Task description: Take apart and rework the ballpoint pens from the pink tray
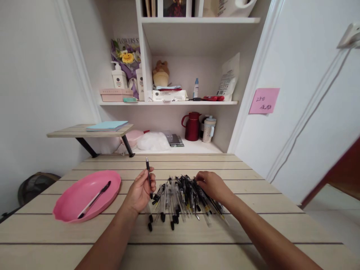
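A black pen [148, 170] with a silvery tip stands nearly upright in my left hand [141, 190], the fingers closed around it. To the right of that hand lies a heap of pens [182, 198], some clear-barrelled with black caps, others dark all over. My right hand [210, 184] reaches onto the heap's far right side with its fingers bent down among the pens. Its fingertips are partly hidden, so what they grip does not show. On the left, a pink scalloped tray [63, 210] holds one clear pen with black ends [94, 200].
Behind the hands, a small raised shelf [70, 130] on black legs carries blue paper [108, 125]. A red jug [192, 126], a lidded cup [209, 129] and a white plastic bag [153, 141] stand at the table's back. A pink note [264, 101] sticks to the right wall.
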`<state>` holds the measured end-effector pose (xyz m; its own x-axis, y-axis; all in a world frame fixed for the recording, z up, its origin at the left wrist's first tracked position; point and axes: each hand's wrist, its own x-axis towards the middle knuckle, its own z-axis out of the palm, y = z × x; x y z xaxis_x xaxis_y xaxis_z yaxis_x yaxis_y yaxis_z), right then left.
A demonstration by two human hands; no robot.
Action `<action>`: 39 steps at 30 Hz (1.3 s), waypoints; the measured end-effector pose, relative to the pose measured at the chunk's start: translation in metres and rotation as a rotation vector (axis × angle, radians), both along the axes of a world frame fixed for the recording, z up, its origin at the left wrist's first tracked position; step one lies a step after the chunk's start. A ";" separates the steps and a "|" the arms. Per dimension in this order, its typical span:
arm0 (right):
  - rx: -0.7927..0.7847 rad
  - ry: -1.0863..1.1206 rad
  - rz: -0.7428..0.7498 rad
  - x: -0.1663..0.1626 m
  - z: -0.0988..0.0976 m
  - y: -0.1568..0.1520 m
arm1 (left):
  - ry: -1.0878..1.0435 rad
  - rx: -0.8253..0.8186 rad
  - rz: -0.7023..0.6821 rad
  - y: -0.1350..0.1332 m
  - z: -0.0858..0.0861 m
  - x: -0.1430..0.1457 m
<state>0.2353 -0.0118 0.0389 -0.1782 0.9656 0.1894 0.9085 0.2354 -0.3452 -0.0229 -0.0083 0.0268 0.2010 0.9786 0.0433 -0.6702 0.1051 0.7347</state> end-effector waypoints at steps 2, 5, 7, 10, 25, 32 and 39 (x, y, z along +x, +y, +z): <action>-0.007 0.005 0.037 -0.002 -0.003 0.000 | -0.021 0.008 0.021 0.002 0.003 -0.006; -0.006 0.004 0.092 -0.016 -0.004 0.001 | -0.046 0.006 0.062 0.006 0.003 -0.014; 0.003 -0.004 0.127 -0.032 -0.002 0.003 | -0.056 0.006 0.077 0.009 0.002 -0.018; 0.021 -0.019 0.190 -0.058 0.005 0.009 | -0.061 0.005 0.095 0.013 -0.004 -0.023; -0.013 -0.137 0.288 -0.089 0.003 0.051 | 0.007 -0.071 0.084 0.016 -0.017 -0.020; 0.021 -0.049 0.328 -0.095 0.005 0.061 | 0.079 -0.060 0.053 0.014 -0.019 -0.015; -0.001 0.160 0.174 -0.028 0.007 0.062 | 0.123 -0.049 -0.025 0.014 -0.020 -0.013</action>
<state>0.2069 0.0497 0.0454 -0.3096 0.9231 0.2281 0.7878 0.3834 -0.4821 -0.0360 0.0058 0.0067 0.2264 0.9736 -0.0306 -0.5723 0.1584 0.8046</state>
